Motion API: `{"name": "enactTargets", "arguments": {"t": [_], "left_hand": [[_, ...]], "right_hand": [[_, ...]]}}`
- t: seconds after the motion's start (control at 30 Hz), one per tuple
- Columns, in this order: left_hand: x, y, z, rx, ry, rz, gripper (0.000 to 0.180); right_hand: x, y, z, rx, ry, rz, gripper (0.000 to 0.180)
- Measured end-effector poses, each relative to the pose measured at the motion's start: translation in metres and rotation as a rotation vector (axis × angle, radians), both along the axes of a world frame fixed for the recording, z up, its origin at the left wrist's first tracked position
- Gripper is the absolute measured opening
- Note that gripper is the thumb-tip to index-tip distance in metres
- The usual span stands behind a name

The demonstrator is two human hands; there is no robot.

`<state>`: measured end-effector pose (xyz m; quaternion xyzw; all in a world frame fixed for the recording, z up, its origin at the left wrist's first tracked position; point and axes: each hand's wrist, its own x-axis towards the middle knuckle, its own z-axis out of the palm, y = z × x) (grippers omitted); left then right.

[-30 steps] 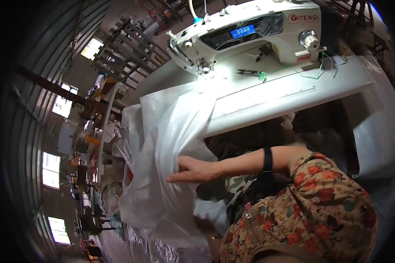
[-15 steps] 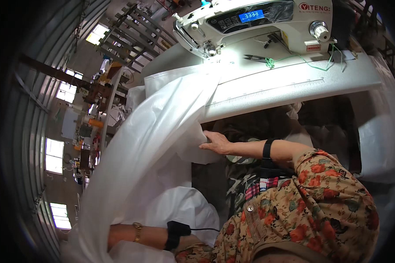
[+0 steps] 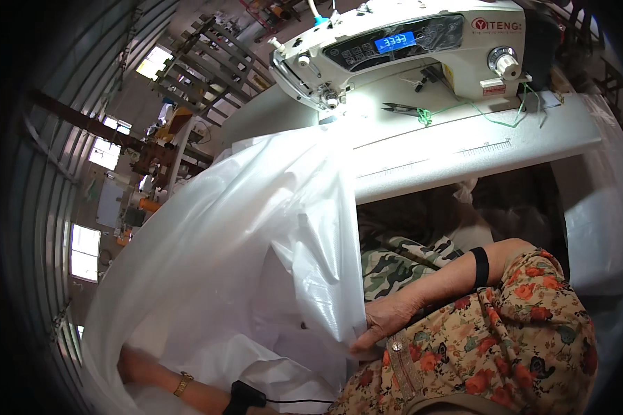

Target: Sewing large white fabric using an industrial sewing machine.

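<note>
A large, translucent white plastic sheet (image 3: 214, 221) hangs in folds from under the head of a white sewing machine (image 3: 408, 48) down over my lap. Close to my body, my right hand (image 3: 386, 321) grips the sheet's right edge, its fingers bent around the material. My left arm, with a gold bracelet, reaches to the lower left. There my left hand (image 3: 133, 365) is up against the sheet's outer fold. The plastic covers its fingers, so their grip does not show.
The machine's bed (image 3: 464, 155) carries a printed ruler. Dark snips (image 3: 399, 108) and green thread (image 3: 424, 117) lie on it. More white plastic (image 3: 599, 207) drapes off the right end. Slatted metal racks (image 3: 208, 69) stand at the back left.
My right hand has moved down and toward my body, drawing the sheet's edge with it. My left hand has shifted left, spreading the sheet wider over the machine bed's left part.
</note>
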<state>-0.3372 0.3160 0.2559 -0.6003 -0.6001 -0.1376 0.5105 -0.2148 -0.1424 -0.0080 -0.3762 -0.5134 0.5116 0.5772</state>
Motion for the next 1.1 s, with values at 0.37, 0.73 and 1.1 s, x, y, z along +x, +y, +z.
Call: {"name": "enactTargets", "arguments": {"t": [0.37,0.73,1.1], "left_hand": [[0.027,0.012,-0.256,-1.236,0.178,-0.899,0.036],[0.129,-0.274,-0.236,-1.371,-0.253,-1.824,0.018],[0.113,-0.280,-0.261,-1.043,-0.283,-1.798,0.051]], "right_hand": [[0.017,-0.025,-0.063,-0.167,0.368,-0.571,0.039],[0.017,-0.043,-0.042,-0.346,0.116,-0.765,0.033],[0.049,-0.137,-0.087,-0.874,-1.088,-1.077,0.028]]}}
